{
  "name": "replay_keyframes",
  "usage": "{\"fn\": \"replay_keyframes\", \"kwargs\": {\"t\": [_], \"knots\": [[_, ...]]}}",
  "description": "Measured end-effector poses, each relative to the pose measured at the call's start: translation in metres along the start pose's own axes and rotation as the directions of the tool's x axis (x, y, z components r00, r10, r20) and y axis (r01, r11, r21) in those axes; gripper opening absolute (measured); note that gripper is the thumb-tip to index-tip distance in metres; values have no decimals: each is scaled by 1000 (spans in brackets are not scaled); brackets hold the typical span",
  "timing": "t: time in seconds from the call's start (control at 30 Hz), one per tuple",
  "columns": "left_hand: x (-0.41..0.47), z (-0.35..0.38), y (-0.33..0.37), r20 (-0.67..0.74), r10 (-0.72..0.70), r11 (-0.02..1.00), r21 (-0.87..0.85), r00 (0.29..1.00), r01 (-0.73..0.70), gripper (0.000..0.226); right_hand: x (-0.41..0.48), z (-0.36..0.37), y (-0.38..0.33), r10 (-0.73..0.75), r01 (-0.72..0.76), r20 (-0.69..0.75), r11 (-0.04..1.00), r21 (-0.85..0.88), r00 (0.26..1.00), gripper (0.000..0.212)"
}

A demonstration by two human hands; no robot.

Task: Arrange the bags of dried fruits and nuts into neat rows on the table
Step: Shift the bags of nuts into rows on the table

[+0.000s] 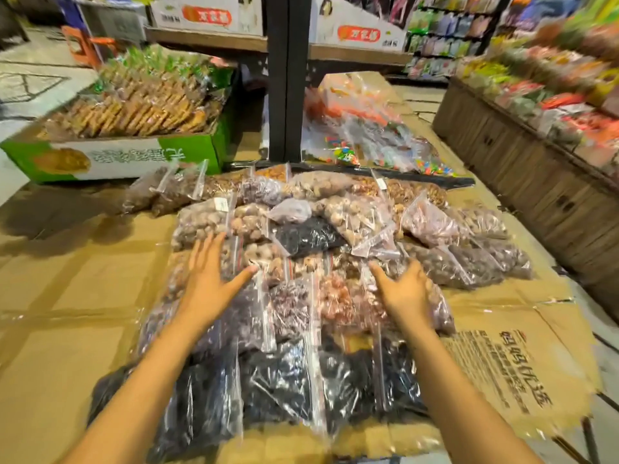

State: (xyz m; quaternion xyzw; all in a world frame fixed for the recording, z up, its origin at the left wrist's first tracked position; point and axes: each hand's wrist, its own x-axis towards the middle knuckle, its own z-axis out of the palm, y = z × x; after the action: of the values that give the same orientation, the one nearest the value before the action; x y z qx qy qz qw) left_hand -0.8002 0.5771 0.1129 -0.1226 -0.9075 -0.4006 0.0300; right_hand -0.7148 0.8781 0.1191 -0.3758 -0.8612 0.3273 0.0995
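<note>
2 spread-fingered hands, our left hand (207, 279) and right hand (405, 291), hold nothing over the bags (291, 306) piled centrally on the cardboard (83, 296); we fear pushing these slippery bags could topple the back heap.

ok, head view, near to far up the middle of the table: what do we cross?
Dark dried-fruit bags → pinkish-brown bags → black fruit bag → pale round-nut bag → black post → white boxes.
</note>
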Motion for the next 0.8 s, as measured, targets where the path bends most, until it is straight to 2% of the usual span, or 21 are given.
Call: {"fn": "replay_keyframes", "kwargs": {"t": [0.07,0.17,0.3,0.4,0.47,0.57,0.63,0.67,0.8], "knots": [[32,17,6,74,37,999,13,997,-38,94,18,4,-17,7,-6,29,999,-37,1000,105],[78,37,21,147,96,992,61,984,-106,99,43,18,-35,112,-108,102,993,-39,988,101],[142,56,41,185,133,987,62,974,-146,102,63,29,-57,228,-236,96,969,77,969,73],[195,71,52,191,168,980,77,967,-185,105,81,43,-69,302,-320,123,930,182,945,79],[227,84,64,236,215,965,96,948,-243,110,92,53,-74,346,-366,120,877,312,931,89],[258,110,82,353,295,927,119,888,-355,113,108,65,-76,396,-394,113,757,522,911,71],[269,125,88,395,331,881,194,857,-430,112,110,72,-75,404,-384,114,690,614,908,66],[273,131,89,386,352,856,238,853,-460,109,111,76,-74,394,-363,106,668,650,913,63],[290,142,86,270,406,843,257,873,-472,87,112,88,-65,438,-404,160,551,730,885,79]]}}
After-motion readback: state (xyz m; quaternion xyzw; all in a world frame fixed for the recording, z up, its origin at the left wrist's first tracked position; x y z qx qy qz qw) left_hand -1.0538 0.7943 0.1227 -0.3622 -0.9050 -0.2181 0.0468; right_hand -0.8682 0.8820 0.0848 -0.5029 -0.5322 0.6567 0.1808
